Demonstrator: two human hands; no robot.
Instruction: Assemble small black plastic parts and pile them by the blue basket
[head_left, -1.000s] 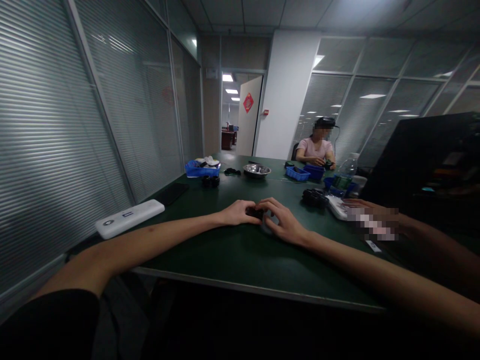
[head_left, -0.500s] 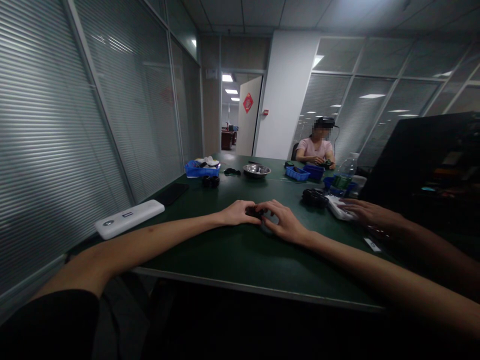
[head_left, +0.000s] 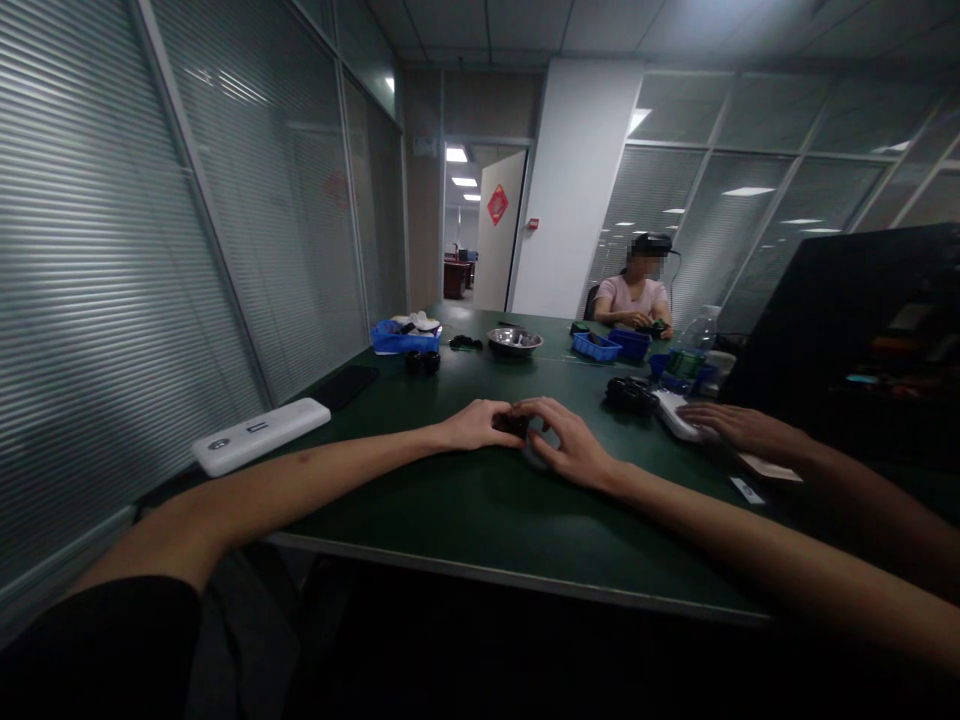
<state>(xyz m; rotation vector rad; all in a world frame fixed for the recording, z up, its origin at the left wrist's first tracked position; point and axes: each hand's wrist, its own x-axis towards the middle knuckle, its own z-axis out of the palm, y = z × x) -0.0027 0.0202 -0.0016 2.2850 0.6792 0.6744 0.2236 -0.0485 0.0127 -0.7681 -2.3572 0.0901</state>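
Gripping small black part (head_left: 512, 424) w/ both hands: left hand (head_left: 474, 426) & right hand (head_left: 564, 443) are pinching it, resting on green table (head_left: 465, 500).

A white bar (head_left: 259, 437), steel bowl (head_left: 514, 341), blue tray (head_left: 405, 339) and perhaps lenses (head_left: 630, 396)

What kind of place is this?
Likely an office meeting room used for assembly work: glass walls with blinds, a long green table, blue parts trays.
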